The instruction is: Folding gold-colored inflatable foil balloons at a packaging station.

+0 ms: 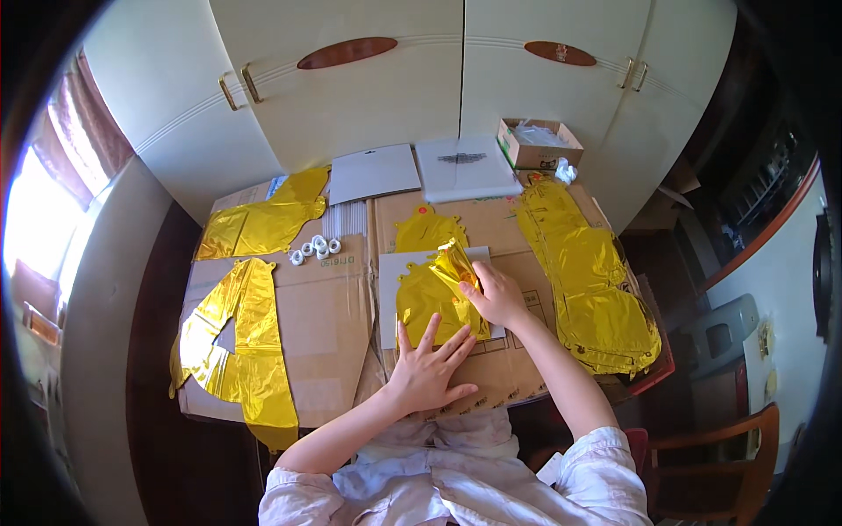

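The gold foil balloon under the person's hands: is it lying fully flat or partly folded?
Partly folded: the right hand lifts one crinkled end over the gold foil balloon.

A foil balloon [430, 302] lay on a white sheet [390, 272] atop the cardboard-covered table [324, 307]. More foil pieces [241, 342] lay left; a stack of balloons [588, 272] lay right. Behind stood a small open box [537, 145].

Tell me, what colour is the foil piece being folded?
Shiny gold: the foil balloon under both hands, seen in the head view.
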`<state>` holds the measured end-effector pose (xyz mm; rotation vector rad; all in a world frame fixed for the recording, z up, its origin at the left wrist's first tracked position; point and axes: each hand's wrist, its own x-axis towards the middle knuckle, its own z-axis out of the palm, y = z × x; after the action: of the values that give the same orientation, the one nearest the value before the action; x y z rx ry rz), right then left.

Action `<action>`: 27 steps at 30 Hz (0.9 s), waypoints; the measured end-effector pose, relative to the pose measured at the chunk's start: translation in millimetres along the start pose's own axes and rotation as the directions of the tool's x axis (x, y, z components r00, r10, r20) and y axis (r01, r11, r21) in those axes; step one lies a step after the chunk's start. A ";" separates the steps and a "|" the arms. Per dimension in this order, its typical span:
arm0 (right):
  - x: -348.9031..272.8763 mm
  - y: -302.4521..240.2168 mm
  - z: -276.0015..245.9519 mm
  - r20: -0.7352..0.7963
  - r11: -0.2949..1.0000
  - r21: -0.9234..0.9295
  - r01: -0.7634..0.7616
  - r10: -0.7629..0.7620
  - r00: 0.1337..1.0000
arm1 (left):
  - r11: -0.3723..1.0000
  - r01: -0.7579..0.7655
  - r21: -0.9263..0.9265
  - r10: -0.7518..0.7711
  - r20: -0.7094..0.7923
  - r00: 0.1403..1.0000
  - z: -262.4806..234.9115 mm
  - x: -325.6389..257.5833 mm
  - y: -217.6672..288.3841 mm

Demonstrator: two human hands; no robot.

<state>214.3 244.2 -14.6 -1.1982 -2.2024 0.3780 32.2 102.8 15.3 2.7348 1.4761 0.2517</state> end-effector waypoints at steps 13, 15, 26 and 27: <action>12.4 7.8 -42.9 0.394 0.973 0.214 0.082 -0.163 0.904 | 0.998 0.058 -0.004 -0.058 0.036 0.998 1.5 2.5 1.8; 13.5 6.4 -48.0 0.480 0.974 0.217 0.072 -0.171 0.860 | 0.998 0.058 -0.004 -0.058 0.033 0.998 1.0 2.2 1.7; 22.7 11.0 -23.5 0.345 0.991 -0.069 0.114 -0.083 0.935 | 0.997 0.071 0.005 -0.071 0.040 0.997 0.6 1.8 2.6; 28.1 6.3 -25.4 0.348 0.969 -0.209 0.133 -0.053 0.936 | 0.997 0.080 0.013 -0.080 0.049 0.996 -0.1 1.4 3.6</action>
<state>222.7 270.2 12.3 -1.2131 -2.6534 0.3162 35.9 102.0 15.9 2.6621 1.5747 0.1724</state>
